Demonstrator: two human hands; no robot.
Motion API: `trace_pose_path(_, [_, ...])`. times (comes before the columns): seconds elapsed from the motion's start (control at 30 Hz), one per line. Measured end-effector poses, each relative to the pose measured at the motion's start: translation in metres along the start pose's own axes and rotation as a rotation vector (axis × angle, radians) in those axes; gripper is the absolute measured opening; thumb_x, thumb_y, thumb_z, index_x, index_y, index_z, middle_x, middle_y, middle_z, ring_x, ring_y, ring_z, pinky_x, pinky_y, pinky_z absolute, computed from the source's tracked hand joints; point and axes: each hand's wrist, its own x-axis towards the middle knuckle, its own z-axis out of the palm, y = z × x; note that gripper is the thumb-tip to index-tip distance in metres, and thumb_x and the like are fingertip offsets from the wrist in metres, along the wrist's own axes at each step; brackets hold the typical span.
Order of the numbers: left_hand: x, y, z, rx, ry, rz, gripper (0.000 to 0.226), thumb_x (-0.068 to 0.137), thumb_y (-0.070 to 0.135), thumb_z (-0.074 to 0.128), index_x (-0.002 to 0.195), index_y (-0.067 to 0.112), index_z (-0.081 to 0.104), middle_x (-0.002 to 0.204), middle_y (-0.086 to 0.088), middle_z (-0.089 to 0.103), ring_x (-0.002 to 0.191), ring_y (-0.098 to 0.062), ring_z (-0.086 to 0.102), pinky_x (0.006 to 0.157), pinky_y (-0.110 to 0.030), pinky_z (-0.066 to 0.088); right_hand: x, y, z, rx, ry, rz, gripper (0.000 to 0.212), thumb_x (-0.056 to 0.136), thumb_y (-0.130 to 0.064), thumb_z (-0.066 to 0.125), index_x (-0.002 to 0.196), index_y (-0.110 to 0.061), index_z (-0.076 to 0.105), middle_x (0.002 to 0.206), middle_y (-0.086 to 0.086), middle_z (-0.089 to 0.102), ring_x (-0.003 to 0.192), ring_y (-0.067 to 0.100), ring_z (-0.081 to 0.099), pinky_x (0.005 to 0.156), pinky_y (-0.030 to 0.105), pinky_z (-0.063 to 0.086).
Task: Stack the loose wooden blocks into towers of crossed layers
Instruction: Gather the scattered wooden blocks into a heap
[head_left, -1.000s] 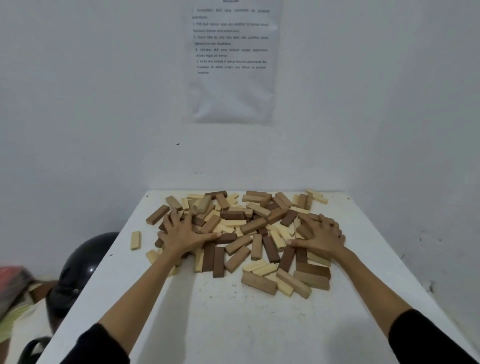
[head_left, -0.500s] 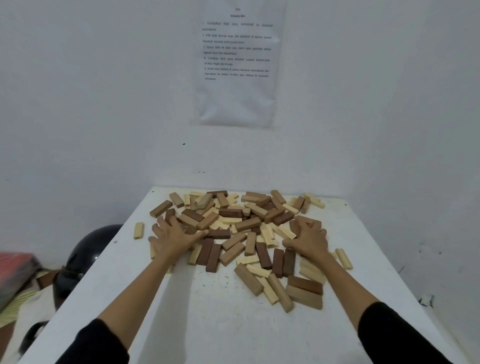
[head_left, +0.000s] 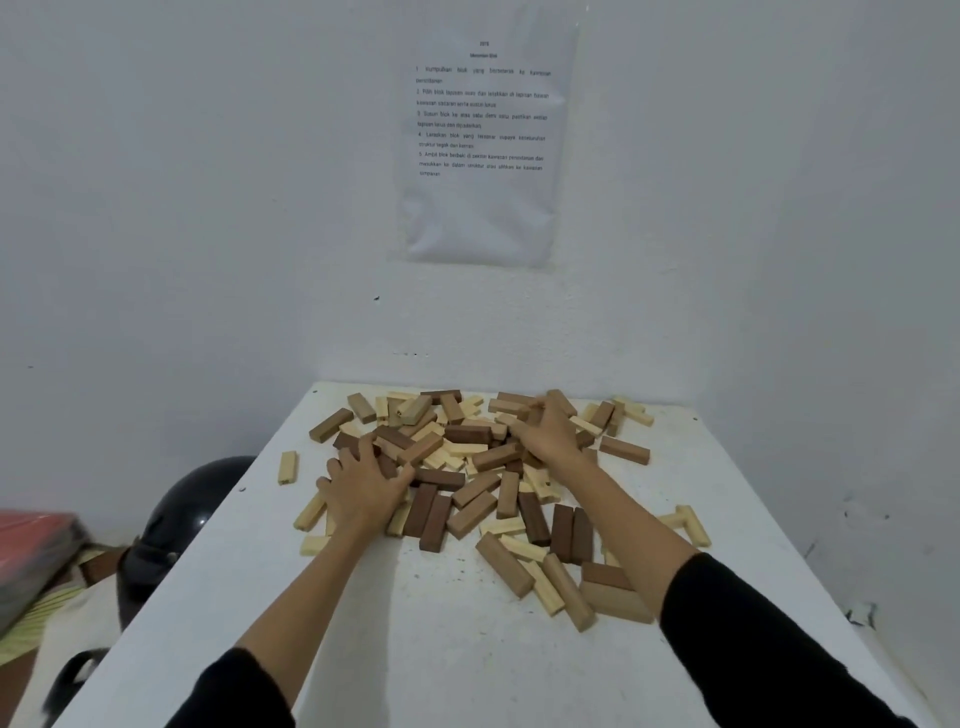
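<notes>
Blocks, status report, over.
Left hand flat on the blocks, near left. Right hand among them farther back, grip unclear. All loose, no tower begun. One pale block stray at left.

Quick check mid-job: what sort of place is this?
Likely a bare indoor room set up for the task: a white table in a white corner, a printed instruction sheet on the wall, a dark helmet beside the table.

Cannot see right hand (head_left: 548, 436) fingertips, buried among blocks (head_left: 467, 434). Cannot read notice (head_left: 483, 130). Cannot identify blurred, cropped red item (head_left: 31, 540).
</notes>
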Motion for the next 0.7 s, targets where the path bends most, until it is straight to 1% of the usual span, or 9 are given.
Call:
trace_pose_path(0.03, [0.0, 0.001, 0.0, -0.011, 0.011, -0.009, 0.063, 0.082, 0.055, 0.053, 0.129, 0.013, 0.04, 0.125, -0.015, 0.047, 0.115, -0.033, 0.043, 0.092, -0.044, 0.034, 0.002, -0.008, 0.005, 0.048, -0.049, 0.046, 0.043, 0.09, -0.018, 0.057, 0.13, -0.014, 0.04, 0.124, 0.007, 0.053, 0.096, 0.018, 0.053, 0.078, 0.029, 0.046])
trace_pose_path(0.1, [-0.001, 0.002, 0.0, -0.055, 0.055, 0.0, 0.061, 0.081, 0.051, 0.058, 0.121, 0.007, 0.045, 0.121, -0.014, 0.048, 0.108, -0.033, 0.047, 0.087, -0.042, 0.038, 0.005, -0.015, 0.011, 0.108, -0.13, 0.088, 0.046, 0.094, -0.014, 0.049, 0.137, -0.015, 0.034, 0.133, 0.006, 0.046, 0.107, 0.02, 0.05, 0.077, 0.027, 0.047])
trace_pose_path(0.2, [-0.001, 0.001, -0.002, -0.102, 0.093, 0.08, 0.05, 0.079, 0.043, 0.062, 0.111, 0.007, 0.049, 0.111, -0.013, 0.05, 0.091, -0.03, 0.053, 0.075, -0.039, 0.044, 0.006, -0.012, 0.01, 0.115, -0.168, 0.081, 0.044, 0.095, -0.016, 0.048, 0.137, -0.021, 0.038, 0.132, -0.001, 0.044, 0.105, 0.018, 0.052, 0.073, 0.031, 0.053])
trace_pose_path(0.33, [0.002, -0.001, -0.003, -0.161, 0.052, 0.135, 0.038, 0.079, 0.041, 0.062, 0.104, 0.015, 0.054, 0.105, -0.005, 0.054, 0.084, -0.022, 0.054, 0.071, -0.034, 0.045, 0.001, 0.015, -0.007, -0.024, -0.141, 0.023, 0.041, 0.092, -0.012, 0.052, 0.132, -0.015, 0.049, 0.123, 0.005, 0.051, 0.08, 0.012, 0.05, 0.057, 0.02, 0.042])
trace_pose_path(0.4, [0.008, 0.0, -0.006, -0.228, 0.021, 0.139, 0.036, 0.077, 0.038, 0.066, 0.105, 0.016, 0.056, 0.1, -0.003, 0.057, 0.081, -0.017, 0.05, 0.066, -0.03, 0.039, -0.004, 0.032, -0.017, -0.052, -0.108, 0.018, 0.037, 0.091, -0.008, 0.049, 0.128, -0.012, 0.052, 0.124, 0.01, 0.056, 0.074, 0.012, 0.048, 0.051, 0.015, 0.039])
trace_pose_path(0.5, [0.019, 0.003, -0.017, -0.295, 0.007, 0.148, 0.035, 0.075, 0.041, 0.071, 0.096, 0.015, 0.061, 0.086, 0.001, 0.061, 0.077, -0.015, 0.053, 0.06, -0.028, 0.038, -0.008, 0.05, -0.027, -0.065, -0.037, -0.028, 0.034, 0.088, -0.001, 0.042, 0.112, -0.014, 0.062, 0.126, 0.007, 0.059, 0.065, 0.005, 0.046, 0.052, 0.011, 0.035])
trace_pose_path(0.53, [0.023, 0.006, -0.021, -0.333, -0.002, 0.128, 0.03, 0.074, 0.037, 0.073, 0.09, 0.014, 0.065, 0.083, 0.001, 0.064, 0.076, -0.015, 0.054, 0.057, -0.026, 0.038, -0.01, 0.053, -0.029, -0.081, -0.026, -0.033, 0.034, 0.089, -0.001, 0.04, 0.111, -0.016, 0.062, 0.126, 0.005, 0.058, 0.066, 0.005, 0.047, 0.054, 0.012, 0.034])
trace_pose_path(0.6, [0.027, 0.013, -0.026, -0.428, -0.025, 0.076, 0.018, 0.073, 0.025, 0.072, 0.085, 0.012, 0.07, 0.084, -0.001, 0.067, 0.075, -0.015, 0.055, 0.055, -0.023, 0.037, -0.01, 0.057, -0.032, -0.113, -0.025, -0.023, 0.037, 0.091, -0.004, 0.039, 0.12, -0.017, 0.059, 0.127, 0.006, 0.057, 0.077, 0.013, 0.05, 0.055, 0.013, 0.034])
trace_pose_path(0.7, [0.026, 0.039, -0.034, -0.607, -0.076, 0.034, 0.015, 0.079, 0.027, 0.07, 0.083, 0.013, 0.068, 0.082, 0.001, 0.062, 0.079, -0.015, 0.054, 0.064, -0.024, 0.039, -0.01, 0.057, -0.032, -0.111, -0.05, -0.008, 0.038, 0.092, -0.006, 0.043, 0.126, -0.016, 0.055, 0.124, 0.009, 0.058, 0.087, 0.018, 0.05, 0.057, 0.014, 0.035])
